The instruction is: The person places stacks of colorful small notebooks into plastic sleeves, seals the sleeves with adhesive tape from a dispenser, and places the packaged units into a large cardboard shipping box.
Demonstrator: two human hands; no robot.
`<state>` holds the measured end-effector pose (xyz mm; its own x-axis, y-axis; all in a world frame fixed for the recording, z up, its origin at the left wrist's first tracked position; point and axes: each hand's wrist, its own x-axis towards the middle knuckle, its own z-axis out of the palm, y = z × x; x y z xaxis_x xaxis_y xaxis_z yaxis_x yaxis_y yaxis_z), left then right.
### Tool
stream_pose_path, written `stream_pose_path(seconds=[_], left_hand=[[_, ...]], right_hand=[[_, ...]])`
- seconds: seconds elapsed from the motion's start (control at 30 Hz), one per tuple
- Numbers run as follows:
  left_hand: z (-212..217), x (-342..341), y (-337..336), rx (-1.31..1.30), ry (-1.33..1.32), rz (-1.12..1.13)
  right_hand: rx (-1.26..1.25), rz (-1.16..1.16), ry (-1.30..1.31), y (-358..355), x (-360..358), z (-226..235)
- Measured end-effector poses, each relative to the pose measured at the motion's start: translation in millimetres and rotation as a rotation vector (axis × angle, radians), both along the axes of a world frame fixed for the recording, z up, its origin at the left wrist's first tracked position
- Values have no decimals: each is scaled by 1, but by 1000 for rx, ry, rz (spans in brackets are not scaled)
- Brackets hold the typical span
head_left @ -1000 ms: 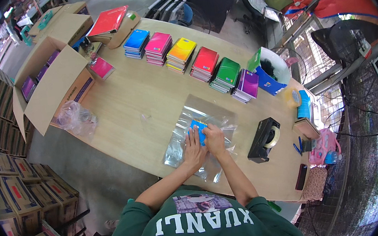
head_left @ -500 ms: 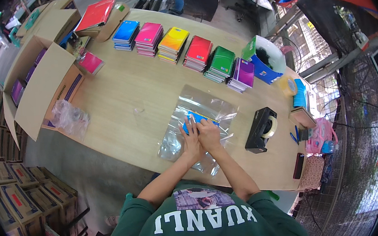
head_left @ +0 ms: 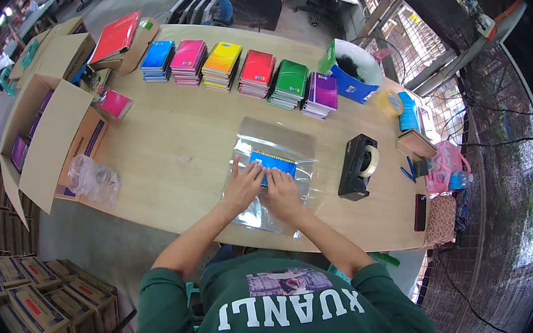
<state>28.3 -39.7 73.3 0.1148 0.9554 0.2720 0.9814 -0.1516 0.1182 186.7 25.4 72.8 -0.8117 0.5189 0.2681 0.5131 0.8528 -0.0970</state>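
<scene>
Blue rectangular notebook (head_left: 272, 160) atop clear flat plastic sheets (head_left: 276, 130); left hand (head_left: 241, 187), right hand (head_left: 282, 195) touching it, pinch unclear. Uneven push could skew it across slick plastic.

Open tabletop (head_left: 153, 136) gives the left hand (head_left: 241, 187) room toward the open carton (head_left: 60, 146) and crumpled clear bag (head_left: 94, 177), which block that side. Ahead, past a bare strip, notebook stacks (head_left: 256, 71) form a barrier. The black tape dispenser (head_left: 351, 169) obstructs the right hand (head_left: 282, 194) sideways; glare makes the plastic sheet's (head_left: 273, 133) near edge uncertain.
</scene>
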Motion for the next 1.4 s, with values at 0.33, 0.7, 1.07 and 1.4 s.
stream_pose_path(seconds=[0.33,0.7,1.07,1.4], left_hand=[[-3,-3,-4,30,-104,13],[-9,-3,-1,45,-143,-8],[-2,2,-6,55,-159,65],[0,-3,-10,34,-158,53]], right_hand=[[26,-148,59,18,37,62],[36,-197,82,52,72,6],[-803,-1219,959,70,214,35],[-926,-1293,1168,34,221,19]])
